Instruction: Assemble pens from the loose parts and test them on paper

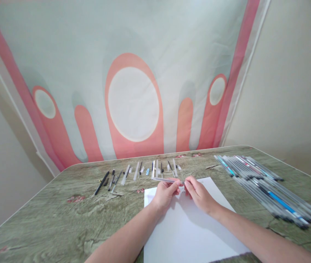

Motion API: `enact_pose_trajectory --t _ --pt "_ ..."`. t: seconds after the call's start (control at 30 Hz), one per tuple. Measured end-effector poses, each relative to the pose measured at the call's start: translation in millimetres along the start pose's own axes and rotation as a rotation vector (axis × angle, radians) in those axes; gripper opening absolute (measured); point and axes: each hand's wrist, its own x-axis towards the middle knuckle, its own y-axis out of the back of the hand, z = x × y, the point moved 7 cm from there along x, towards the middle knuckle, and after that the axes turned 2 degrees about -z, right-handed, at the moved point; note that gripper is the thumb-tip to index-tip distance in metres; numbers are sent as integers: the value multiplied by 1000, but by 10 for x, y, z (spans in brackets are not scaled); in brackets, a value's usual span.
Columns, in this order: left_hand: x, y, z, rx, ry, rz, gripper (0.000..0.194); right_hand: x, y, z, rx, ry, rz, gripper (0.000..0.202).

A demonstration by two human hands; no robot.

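Note:
A slim, clear-barrelled pen (163, 179) lies nearly level above the far part of a white sheet of paper (188, 230). My left hand (165, 192) is closed around it, thumb and fingers near the pen's right half. At the pen's right end, my right hand (196, 191) has its thumb and fingers pinched together; the tip there is too small to make out clearly. Beyond my hands stands a row of pen parts, among them clear tubes (136, 171), thin dark pieces and a small light-blue piece (147, 171).
On the right of the wood-patterned table (62, 215) lie many grey-clear pens (262, 197) in two groups, with a blue one (284, 204) among them. Left of the paper are a black pen piece (102, 183) and other dark parts. A printed backdrop (133, 102) hangs behind the table.

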Motion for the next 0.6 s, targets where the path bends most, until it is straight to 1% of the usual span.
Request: enact_pose_trajectory --t 0.13,0.3,0.4,0.5,0.6 --pt "0 -5 -4 16 -8 -13 34 4 -3 9 -27 13 4 34" --pt "1 9 -24 14 7 -18 34 7 -38 73 85 -53 -35 40" --pt "-3 15 -12 -9 14 -1 35 4 -15 57 98 -48 -15 35" --pt "-9 5 9 -39 13 12 33 1 9 13 51 -14 7 27" --pt "-13 -6 16 -39 15 8 32 -3 12 -19 -11 18 16 26"
